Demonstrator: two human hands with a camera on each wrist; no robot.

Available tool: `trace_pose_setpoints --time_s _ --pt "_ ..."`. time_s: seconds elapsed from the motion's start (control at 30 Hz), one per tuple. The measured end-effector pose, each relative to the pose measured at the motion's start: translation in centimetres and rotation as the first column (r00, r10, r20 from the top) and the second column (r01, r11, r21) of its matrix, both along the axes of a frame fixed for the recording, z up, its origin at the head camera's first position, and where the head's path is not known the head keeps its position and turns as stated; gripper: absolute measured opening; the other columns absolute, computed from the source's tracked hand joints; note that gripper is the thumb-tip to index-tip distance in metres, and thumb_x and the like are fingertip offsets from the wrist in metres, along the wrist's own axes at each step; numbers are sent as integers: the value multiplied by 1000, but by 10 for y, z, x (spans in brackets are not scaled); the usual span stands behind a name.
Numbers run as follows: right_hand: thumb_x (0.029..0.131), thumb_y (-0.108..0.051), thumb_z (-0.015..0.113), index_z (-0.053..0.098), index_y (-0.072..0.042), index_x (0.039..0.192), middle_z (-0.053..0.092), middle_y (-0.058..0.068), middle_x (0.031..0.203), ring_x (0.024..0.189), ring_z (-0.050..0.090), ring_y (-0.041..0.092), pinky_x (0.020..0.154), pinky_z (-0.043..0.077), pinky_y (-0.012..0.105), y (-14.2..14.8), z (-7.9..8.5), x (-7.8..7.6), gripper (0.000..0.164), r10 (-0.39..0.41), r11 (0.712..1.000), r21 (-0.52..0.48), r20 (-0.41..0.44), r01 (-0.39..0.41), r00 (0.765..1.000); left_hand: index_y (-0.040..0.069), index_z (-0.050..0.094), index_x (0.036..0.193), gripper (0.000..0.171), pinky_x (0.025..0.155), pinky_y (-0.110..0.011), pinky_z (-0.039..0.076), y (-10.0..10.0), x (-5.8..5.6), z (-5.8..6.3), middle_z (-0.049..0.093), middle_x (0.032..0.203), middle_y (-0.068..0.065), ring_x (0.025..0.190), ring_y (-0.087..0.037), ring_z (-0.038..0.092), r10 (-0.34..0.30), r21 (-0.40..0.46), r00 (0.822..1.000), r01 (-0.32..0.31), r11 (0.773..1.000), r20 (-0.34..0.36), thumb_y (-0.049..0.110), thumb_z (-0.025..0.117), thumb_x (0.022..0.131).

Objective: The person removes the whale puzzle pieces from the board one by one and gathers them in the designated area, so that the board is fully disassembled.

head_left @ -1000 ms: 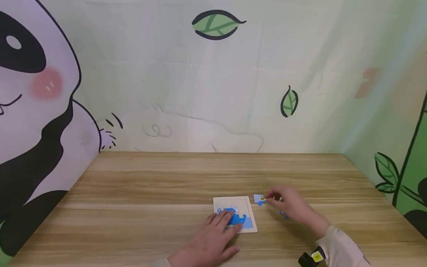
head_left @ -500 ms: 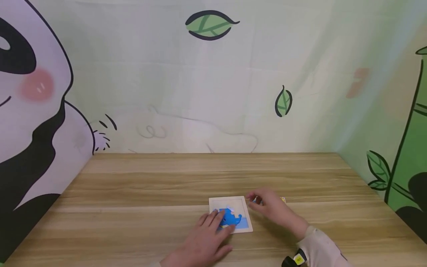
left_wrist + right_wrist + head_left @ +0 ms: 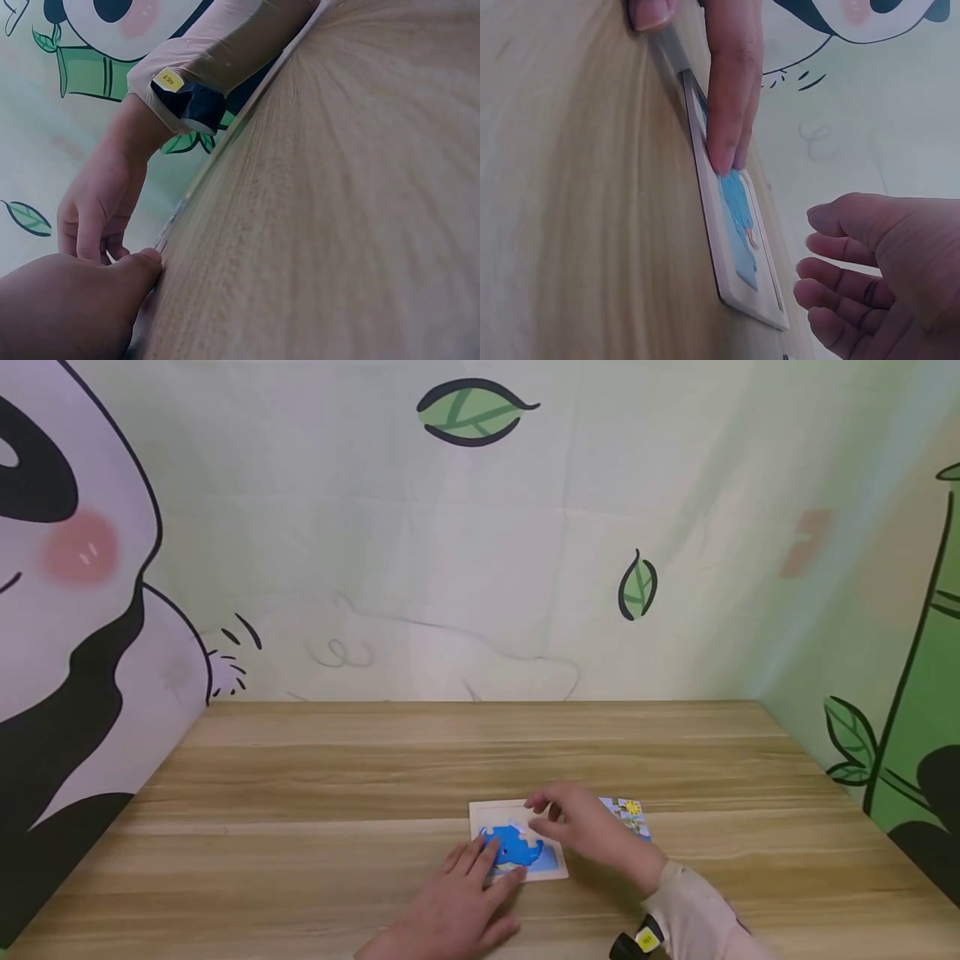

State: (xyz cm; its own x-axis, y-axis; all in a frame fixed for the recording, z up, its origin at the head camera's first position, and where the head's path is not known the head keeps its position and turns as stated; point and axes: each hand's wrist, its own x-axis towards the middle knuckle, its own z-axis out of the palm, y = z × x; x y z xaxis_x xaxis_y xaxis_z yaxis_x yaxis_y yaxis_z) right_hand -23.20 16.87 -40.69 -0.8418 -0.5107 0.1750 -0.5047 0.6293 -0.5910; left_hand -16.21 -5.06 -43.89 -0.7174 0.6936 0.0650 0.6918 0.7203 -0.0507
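Observation:
A square wooden puzzle board (image 3: 495,812) with a pale frame lies on the table. Joined pieces forming a blue animal (image 3: 517,850) fill its lower part, while its upper part is bare wood. My left hand (image 3: 461,885) rests on the board's lower left, its straight fingertips pressing on the blue pieces. Over the board's upper right corner hovers my right hand (image 3: 581,827), fingers loosely bent. In the right wrist view, nothing shows between the thumb and fingers of this right hand (image 3: 885,270). Loose puzzle pieces (image 3: 630,810) with a yellow flower lie just beyond it, partly hidden.
The wood-grain table (image 3: 300,860) reaches back to a wall (image 3: 360,527) painted with a panda and leaves. A black strap with a yellow label (image 3: 647,937) sits on my right wrist.
My right hand has moved left from the loose pieces to above the board's upper right corner, uncovering the flower pieces. My left hand stays on the board. The head view has shifted slightly.

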Motion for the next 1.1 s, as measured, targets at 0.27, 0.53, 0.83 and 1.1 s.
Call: trace_pose_setpoints --time_s 0.27,0.53,0.83,1.1 --pt "87 -16 69 68 -2 106 62 5 94 81 55 11 69 46 20 -11 -7 1 23 -6 999 33 21 5 1000 29 42 145 57 112 -44 36 2 1 3 39 152 -17 142 -33 35 8 -21 999 -7 1000 37 60 32 98" --pt "86 -14 69 69 -5 104 56 2 86 77 50 9 67 43 21 -16 -15 1 20 -27 998 49 -3 28 1000 28 44 144 56 111 -44 38 1 1 2 41 150 -17 141 -34 37 1 -12 1000 -1 1000 15 58 35 98" --pt "88 -13 67 67 -5 103 54 3 88 80 50 12 69 43 22 -20 -17 0 17 -59 998 34 44 58 997 27 44 144 56 110 -47 38 0 -1 1 41 150 -18 141 -34 37 -5 8 1000 5 1000 31 57 35 98" --pt "87 -8 65 65 -5 102 54 3 89 79 48 11 68 41 21 -21 -20 0 16 -69 998 -1 60 70 996 28 46 143 54 110 -46 38 1 0 2 43 149 -17 139 -34 39 2 5 1000 -2 1000 12 57 37 98"
